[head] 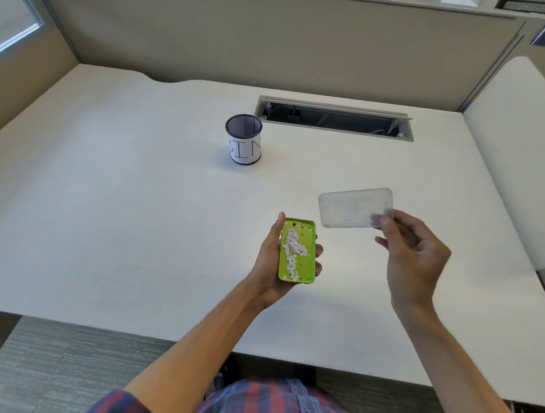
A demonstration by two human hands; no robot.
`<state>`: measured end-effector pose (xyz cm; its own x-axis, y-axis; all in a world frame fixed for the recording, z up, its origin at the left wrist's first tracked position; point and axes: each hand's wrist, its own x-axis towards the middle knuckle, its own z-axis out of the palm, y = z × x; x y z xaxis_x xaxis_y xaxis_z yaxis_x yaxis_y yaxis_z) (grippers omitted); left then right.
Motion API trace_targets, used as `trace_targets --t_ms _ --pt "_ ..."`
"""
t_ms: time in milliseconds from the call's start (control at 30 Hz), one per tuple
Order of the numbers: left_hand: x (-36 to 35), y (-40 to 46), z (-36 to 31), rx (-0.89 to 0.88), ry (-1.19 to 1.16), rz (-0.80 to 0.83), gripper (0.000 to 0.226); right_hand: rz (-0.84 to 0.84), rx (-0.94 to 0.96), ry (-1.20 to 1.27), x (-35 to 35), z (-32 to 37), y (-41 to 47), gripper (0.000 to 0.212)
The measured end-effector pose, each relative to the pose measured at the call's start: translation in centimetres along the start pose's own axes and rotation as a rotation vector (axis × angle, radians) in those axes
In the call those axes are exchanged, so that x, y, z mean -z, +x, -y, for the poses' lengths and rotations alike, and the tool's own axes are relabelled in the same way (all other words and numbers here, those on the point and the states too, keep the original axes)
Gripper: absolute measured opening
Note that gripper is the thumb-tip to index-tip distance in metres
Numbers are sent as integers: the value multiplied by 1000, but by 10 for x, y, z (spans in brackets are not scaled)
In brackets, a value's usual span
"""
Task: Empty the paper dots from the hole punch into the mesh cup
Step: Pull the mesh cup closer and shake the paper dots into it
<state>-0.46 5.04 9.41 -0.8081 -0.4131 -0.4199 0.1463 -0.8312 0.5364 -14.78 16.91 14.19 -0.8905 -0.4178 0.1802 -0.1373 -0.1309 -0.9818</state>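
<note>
Head view, looking down on a white desk (pixel 139 216) enclosed by beige partition walls. In the lower centre of the frame, the left hand (pixel 270 262) was closed around a lime-green hole punch (pixel 297 251), thumb along its left edge and fingertips curled over its right edge. The punch was held underside up and above the desk, its long axis running roughly toward the top of the frame. A loose heap of white paper dots (pixel 292 249) lay in its exposed cavity, spread mostly along the left half from near the top to the bottom.

To the right of centre, the right hand (pixel 414 259) pinched one lower corner of a clear plastic cover (pixel 355 207) between thumb and forefinger; the remaining fingers were spread loosely open. The cover was raised clear of the punch, up and to its right, tilted slightly with its left end lower.

Above centre, well apart from both hands, the black mesh cup (pixel 243 139) stood upright on the desk, wrapped in a white paper band lettered "BIN". Just beyond it to the right, a rectangular cable slot (pixel 334 118) was cut into the desk surface. At the bottom edge of the frame appeared a red-and-blue plaid shirt (pixel 272 403) and grey carpet (pixel 55 359).
</note>
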Motion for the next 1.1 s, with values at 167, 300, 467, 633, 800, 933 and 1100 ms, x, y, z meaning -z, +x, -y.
trace_targets --t_ms 167,300,467,633,800,933,1100 --pt "1 2 -2 -15 24 -35 50 10 -490 24 10 -49 14 11" --pt "2 3 -2 -33 48 -68 37 -10 -605 -17 11 -77 17 8" --pt "3 -1 -6 -20 123 -84 35 -32 -583 -107 10 -94 18 8" --pt "5 -1 -9 -49 235 -81 33 -55 -486 -253 12 -105 18 9" --pt "6 2 -10 -73 252 -84 30 -34 -421 -442 19 -104 12 11" --pt "10 6 -10 -81 275 -104 39 36 -274 -525 13 -83 -3 13" --pt "5 11 -10 -82 248 -109 52 292 -415 -193 -20 -52 -29 20"
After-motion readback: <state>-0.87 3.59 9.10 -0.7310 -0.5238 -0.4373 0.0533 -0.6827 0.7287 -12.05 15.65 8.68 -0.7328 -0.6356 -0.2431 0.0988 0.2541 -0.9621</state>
